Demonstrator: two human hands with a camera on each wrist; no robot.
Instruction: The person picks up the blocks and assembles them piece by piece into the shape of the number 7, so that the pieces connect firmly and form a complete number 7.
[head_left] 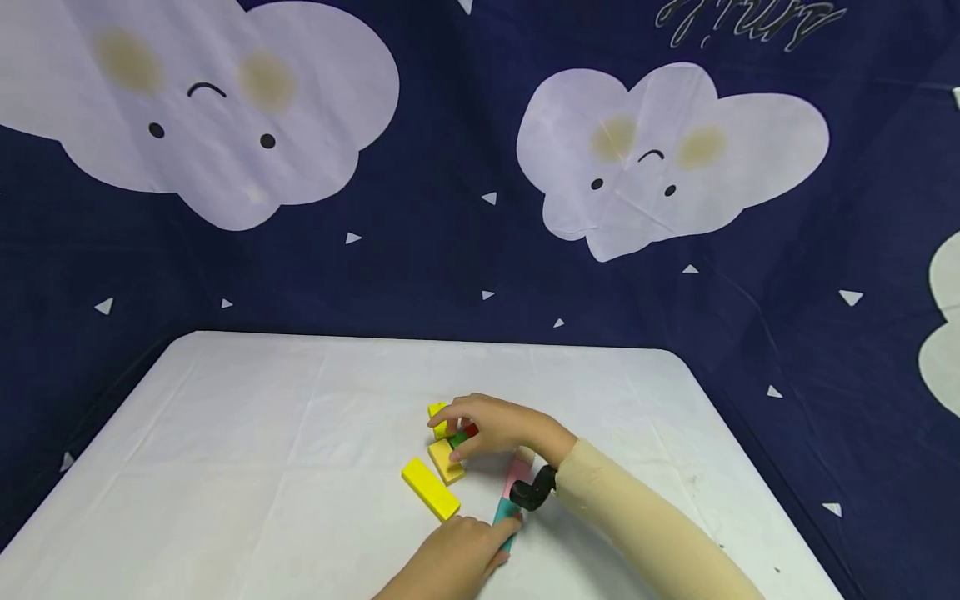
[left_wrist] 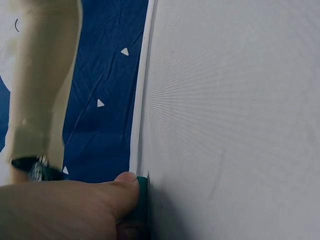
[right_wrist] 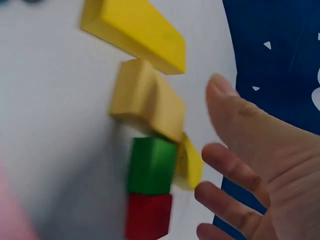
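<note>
My left hand (head_left: 457, 557) pinches a teal block (head_left: 506, 510) between thumb and fingers; in the left wrist view, only the block's edge shows past the thumb. A pink block (head_left: 517, 475) lines up with its far end. Over a cluster of blocks hovers my right hand (head_left: 491, 423), fingers spread and loosely bent, holding nothing. In the right wrist view that cluster has a tan block (right_wrist: 167, 107), a green block (right_wrist: 152, 166), a red block (right_wrist: 149, 216) and a smaller yellow block (right_wrist: 189, 165). A long yellow block (head_left: 431, 489) lies nearer my left hand.
The blocks rest on a white-covered table (head_left: 225, 467) with rounded far corners. Behind it hangs a dark blue cloth (head_left: 442, 267) with clouds and small triangles. A black device (head_left: 534, 490) is at my right wrist, above the pink and teal blocks.
</note>
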